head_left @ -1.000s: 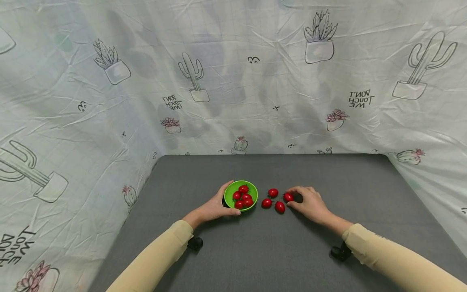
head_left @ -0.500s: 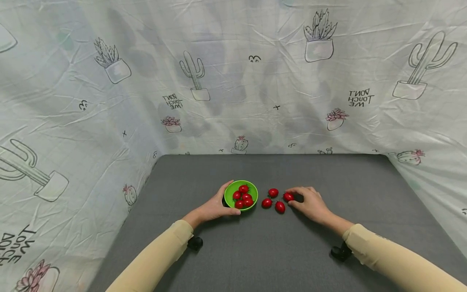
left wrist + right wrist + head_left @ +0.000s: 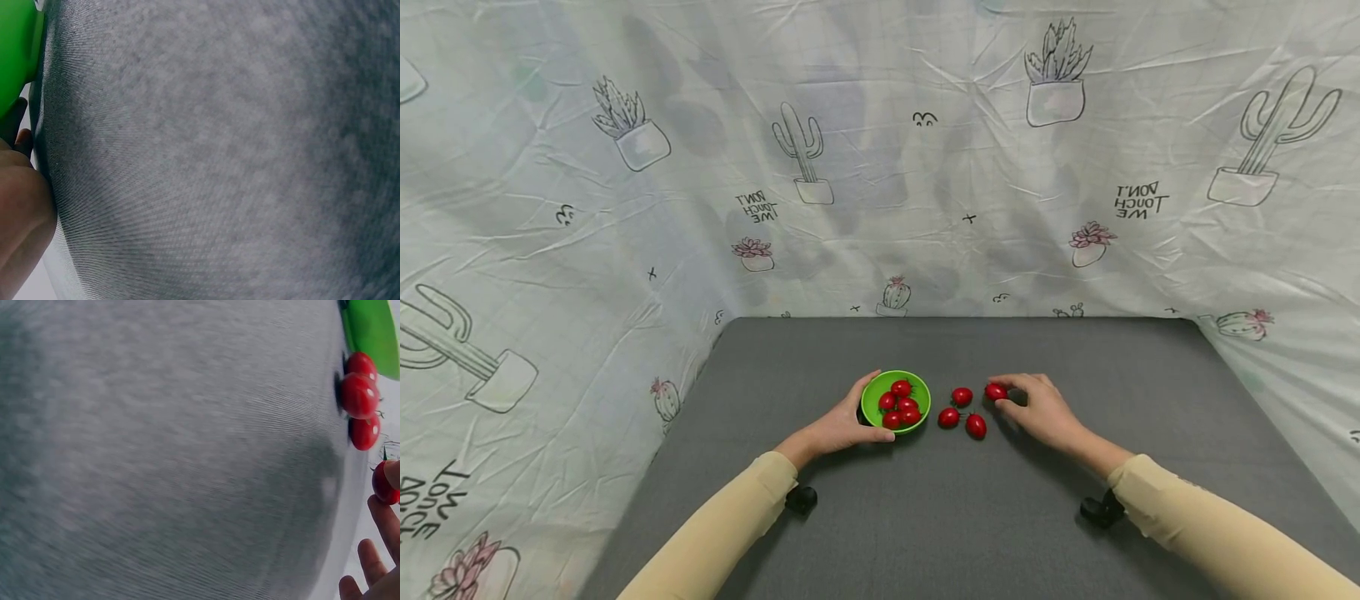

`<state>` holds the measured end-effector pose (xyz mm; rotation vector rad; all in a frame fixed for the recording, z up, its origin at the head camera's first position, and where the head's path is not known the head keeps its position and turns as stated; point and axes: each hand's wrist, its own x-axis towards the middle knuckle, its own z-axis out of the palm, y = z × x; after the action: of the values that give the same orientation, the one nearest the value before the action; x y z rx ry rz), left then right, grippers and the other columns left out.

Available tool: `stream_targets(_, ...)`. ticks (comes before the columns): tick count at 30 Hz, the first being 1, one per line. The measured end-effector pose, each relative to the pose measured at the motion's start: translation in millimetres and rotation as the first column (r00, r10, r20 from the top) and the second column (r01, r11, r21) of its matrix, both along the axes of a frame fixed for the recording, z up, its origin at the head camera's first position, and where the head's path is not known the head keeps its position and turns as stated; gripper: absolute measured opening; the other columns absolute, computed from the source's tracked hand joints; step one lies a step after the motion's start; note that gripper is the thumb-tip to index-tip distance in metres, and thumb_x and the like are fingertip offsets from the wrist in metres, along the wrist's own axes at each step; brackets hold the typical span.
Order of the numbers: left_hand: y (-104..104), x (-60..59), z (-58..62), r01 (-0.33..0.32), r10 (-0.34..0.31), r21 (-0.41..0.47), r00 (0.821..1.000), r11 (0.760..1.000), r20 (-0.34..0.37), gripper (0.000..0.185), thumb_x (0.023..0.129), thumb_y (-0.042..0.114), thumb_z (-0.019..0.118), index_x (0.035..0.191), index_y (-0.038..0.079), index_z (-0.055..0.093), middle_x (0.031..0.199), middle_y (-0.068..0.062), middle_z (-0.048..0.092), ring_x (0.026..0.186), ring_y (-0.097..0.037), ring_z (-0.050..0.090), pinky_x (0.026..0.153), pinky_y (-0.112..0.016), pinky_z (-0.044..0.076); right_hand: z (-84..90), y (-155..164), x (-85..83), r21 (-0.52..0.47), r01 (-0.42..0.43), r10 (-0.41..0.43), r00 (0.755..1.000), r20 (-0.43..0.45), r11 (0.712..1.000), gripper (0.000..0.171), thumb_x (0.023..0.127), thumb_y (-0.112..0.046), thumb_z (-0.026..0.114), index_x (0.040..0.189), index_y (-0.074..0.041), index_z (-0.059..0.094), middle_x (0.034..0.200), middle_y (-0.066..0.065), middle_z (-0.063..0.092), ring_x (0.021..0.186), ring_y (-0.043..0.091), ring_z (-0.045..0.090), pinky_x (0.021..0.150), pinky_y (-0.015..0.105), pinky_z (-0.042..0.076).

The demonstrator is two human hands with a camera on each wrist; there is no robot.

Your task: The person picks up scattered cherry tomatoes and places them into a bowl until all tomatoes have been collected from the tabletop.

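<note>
My left hand (image 3: 842,427) curves round the near-left side of a green bowl (image 3: 870,392), thumb along its front and fingers behind. Several red cherry tomatoes (image 3: 902,388) with green stems lie inside the bowl. Right of it, my right hand (image 3: 1043,412) pinches a cherry tomato (image 3: 996,392) between thumb and fingers. In the right wrist view this pinched tomato (image 3: 382,483) appears lifted off the cloth, its stem up. Several loose tomatoes (image 3: 962,397) sit between the bowl and that hand. In the left wrist view only part of the bowl (image 3: 15,53) and the hand (image 3: 22,206) show.
Dark grey cloth (image 3: 880,517) covers the table. A white curtain (image 3: 865,167) printed with cacti hangs behind it and along the sides. Black wrist cameras (image 3: 802,500) are strapped under both sleeves.
My right hand has raised its pinched tomato and shifted slightly away from me. The left hand, bowl and loose tomatoes stay where they were.
</note>
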<state>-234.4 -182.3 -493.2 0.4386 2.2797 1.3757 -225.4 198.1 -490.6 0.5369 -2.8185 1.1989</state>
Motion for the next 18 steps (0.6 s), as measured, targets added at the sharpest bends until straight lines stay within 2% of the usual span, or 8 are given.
stream_targets(12,-2,-2.3,-6.0,0.005,-0.006,0.04,1.0,0.999,0.011,0.11,0.085,0.039,0.085,0.166,0.028,0.011,0.168,-0.003,0.017,0.153,-0.026,0.018,0.118,-0.056,0.023,18.8,-5,-10.3,-0.07,-0.036,0.037,0.999,0.01,0.997,0.039,0.102,-0.017,0.066,0.139,-0.007,0.063,0.135,0.013,0.063,0.132,0.038,0.043,0.105,0.063,0.034)
stream_targets(18,-1,-2.0,-6.2,0.007,-0.007,0.038,1.0,0.999,0.014,0.11,0.085,0.04,0.085,0.165,0.029,0.01,0.167,-0.003,0.018,0.153,-0.025,0.019,0.118,-0.056,0.023,28.2,-9,-14.1,-0.091,-0.027,0.03,0.999,0.035,0.996,0.04,0.103,-0.022,0.066,0.14,-0.008,0.061,0.132,0.013,0.061,0.132,0.038,0.041,0.103,0.064,0.035)
